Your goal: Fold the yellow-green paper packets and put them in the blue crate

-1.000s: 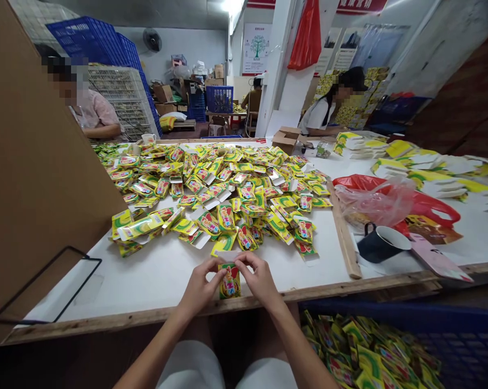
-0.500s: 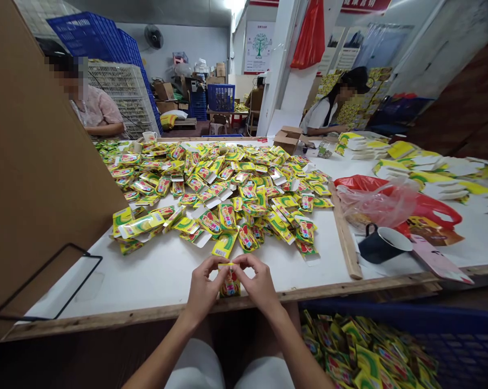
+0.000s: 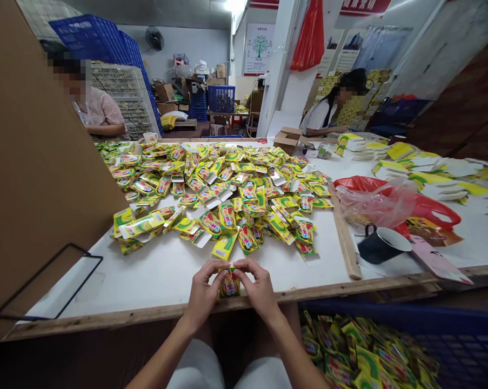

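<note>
Both my hands pinch one small yellow-green carton (image 3: 229, 284) at the near edge of the white table (image 3: 154, 275). My left hand (image 3: 203, 294) grips its left side and top. My right hand (image 3: 260, 289) grips its right side, and the fingertips of both meet over the carton's upper end. The carton stands upright against the table's wooden rim. Just beyond it spreads a big heap of the same yellow-green cartons (image 3: 223, 189), many with white flaps hanging out.
A blue crate (image 3: 450, 346) of cartons sits low on my right. A brown cardboard sheet (image 3: 33, 162) leans at the left. A dark mug (image 3: 379, 244), red plastic bags (image 3: 393, 202) and flat carton stacks (image 3: 426, 167) lie right of a wooden strip. Other people work at the far side.
My fingertips have drawn together over the top of the carton, covering its upper end. The carton stays in place at the table edge.
</note>
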Motion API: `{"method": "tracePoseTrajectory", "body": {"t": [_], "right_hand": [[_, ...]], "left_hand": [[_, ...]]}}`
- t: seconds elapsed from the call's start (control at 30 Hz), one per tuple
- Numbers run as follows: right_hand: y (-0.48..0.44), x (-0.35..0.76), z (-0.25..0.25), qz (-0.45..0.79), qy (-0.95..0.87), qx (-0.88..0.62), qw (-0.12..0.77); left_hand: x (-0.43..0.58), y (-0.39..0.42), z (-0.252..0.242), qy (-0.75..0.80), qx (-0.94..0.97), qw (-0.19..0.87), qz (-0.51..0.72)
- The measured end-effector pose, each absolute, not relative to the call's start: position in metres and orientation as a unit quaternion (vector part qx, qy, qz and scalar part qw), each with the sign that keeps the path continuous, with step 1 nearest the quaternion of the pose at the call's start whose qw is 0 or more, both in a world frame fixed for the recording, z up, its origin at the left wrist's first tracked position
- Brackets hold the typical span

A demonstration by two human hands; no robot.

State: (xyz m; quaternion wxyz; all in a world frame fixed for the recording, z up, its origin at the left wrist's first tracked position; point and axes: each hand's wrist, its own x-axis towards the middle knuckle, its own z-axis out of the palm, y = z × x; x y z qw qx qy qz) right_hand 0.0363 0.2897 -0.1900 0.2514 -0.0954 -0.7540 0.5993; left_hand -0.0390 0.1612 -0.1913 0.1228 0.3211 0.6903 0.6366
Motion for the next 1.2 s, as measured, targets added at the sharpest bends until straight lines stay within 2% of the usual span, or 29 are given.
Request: {"method": "tracePoseTrajectory", "body": {"t": [0.1, 0.17, 0.3, 0.4, 0.47, 0.57, 0.7, 0.9, 1.03, 1.2], "right_hand": [[0.299, 0.056, -0.178, 0.571, -0.759, -0.129, 0.286], [0.316, 0.083, -0.162, 0.523, -0.774, -0.175, 0.310], [0.358, 0.143, -0.130, 0.377, -0.836, -0.243, 0.317], [0.373, 0.163, -0.123, 0.300, -0.856, -0.266, 0.326], [0.368, 0.161, -0.127, 0.296, -0.853, -0.279, 0.328], [0.338, 0.138, -0.138, 0.352, -0.836, -0.271, 0.321], [0.279, 0.089, -0.151, 0.460, -0.824, -0.175, 0.282], [0.254, 0.048, -0.176, 0.548, -0.781, -0.162, 0.252], [0.269, 0.048, -0.191, 0.611, -0.736, -0.153, 0.247], [0.280, 0.048, -0.194, 0.618, -0.736, -0.124, 0.247]], "left_hand": [[-0.039, 0.156, -0.191, 0.696, 0.308, 0.126, 0.636], [-0.047, 0.149, -0.191, 0.729, 0.310, 0.070, 0.606], [-0.094, 0.139, -0.198, 0.820, 0.346, -0.128, 0.438], [-0.135, 0.137, -0.206, 0.860, 0.371, -0.177, 0.302], [-0.147, 0.138, -0.203, 0.865, 0.375, -0.192, 0.271], [-0.129, 0.140, -0.183, 0.842, 0.374, -0.221, 0.321], [-0.065, 0.149, -0.155, 0.793, 0.394, -0.161, 0.436], [-0.029, 0.156, -0.164, 0.753, 0.341, 0.051, 0.561], [-0.037, 0.155, -0.182, 0.743, 0.323, 0.030, 0.585], [-0.045, 0.159, -0.189, 0.695, 0.335, 0.149, 0.619]]}}
